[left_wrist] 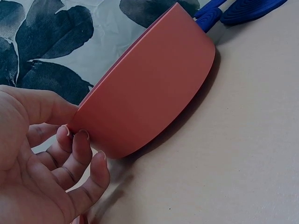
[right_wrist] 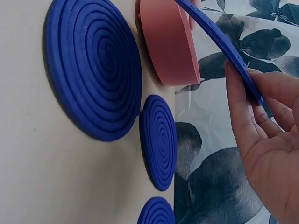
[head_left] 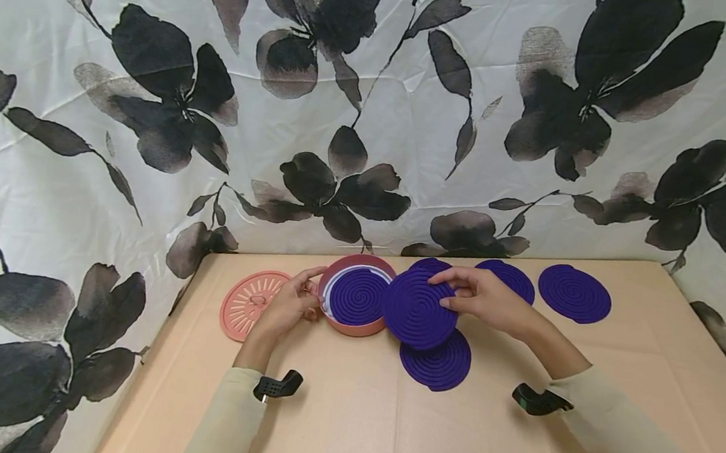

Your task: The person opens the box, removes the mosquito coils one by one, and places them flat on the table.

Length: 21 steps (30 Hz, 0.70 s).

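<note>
A round terracotta-coloured container (head_left: 352, 331) stands on the table with a spiral-ridged blue coaster (head_left: 358, 296) lying inside, a pale band showing around part of it. At its left side my left hand (head_left: 285, 310) grips the wall, fingertips curled at the edge in the left wrist view. Between thumb and fingers, my right hand (head_left: 494, 302) pinches another blue coaster (head_left: 417, 310) by its right edge. This one is raised and tilted beside the container, overlapping its right rim in the head view. Beneath it, partly covered, a further coaster (head_left: 435, 363) lies on the table.
A slotted pink lid (head_left: 240, 304) lies left of the container, partly behind my left hand. More blue coasters lie along the back: one at the far right (head_left: 574, 294), one behind my right hand (head_left: 513, 278). A floral cloth (head_left: 454, 118) hangs behind the table (head_left: 446, 442).
</note>
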Motion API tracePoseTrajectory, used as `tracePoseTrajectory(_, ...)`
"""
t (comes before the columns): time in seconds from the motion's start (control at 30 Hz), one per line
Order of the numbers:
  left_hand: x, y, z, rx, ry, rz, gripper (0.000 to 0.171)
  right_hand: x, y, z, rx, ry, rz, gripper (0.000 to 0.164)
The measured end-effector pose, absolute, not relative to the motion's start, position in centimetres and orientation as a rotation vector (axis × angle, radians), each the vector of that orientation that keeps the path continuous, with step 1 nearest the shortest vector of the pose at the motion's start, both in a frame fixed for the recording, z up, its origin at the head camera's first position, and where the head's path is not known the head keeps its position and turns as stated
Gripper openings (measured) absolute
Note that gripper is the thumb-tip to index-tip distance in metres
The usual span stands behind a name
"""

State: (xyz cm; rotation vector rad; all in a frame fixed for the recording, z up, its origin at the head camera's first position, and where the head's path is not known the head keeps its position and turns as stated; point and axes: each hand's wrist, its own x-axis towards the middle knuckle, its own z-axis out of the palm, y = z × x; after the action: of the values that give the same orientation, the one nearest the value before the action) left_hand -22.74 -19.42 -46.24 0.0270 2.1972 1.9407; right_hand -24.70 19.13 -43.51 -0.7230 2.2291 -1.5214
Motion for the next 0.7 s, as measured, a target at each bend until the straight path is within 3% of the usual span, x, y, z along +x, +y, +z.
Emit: tracePoseTrajectory(0.7, -22.9, -19.4, -46.3, 0.015, 2.181, 1.948, 0.067, -24.3, 22.7, -43.9, -0.690, 2.269, -1.513, 0.037)
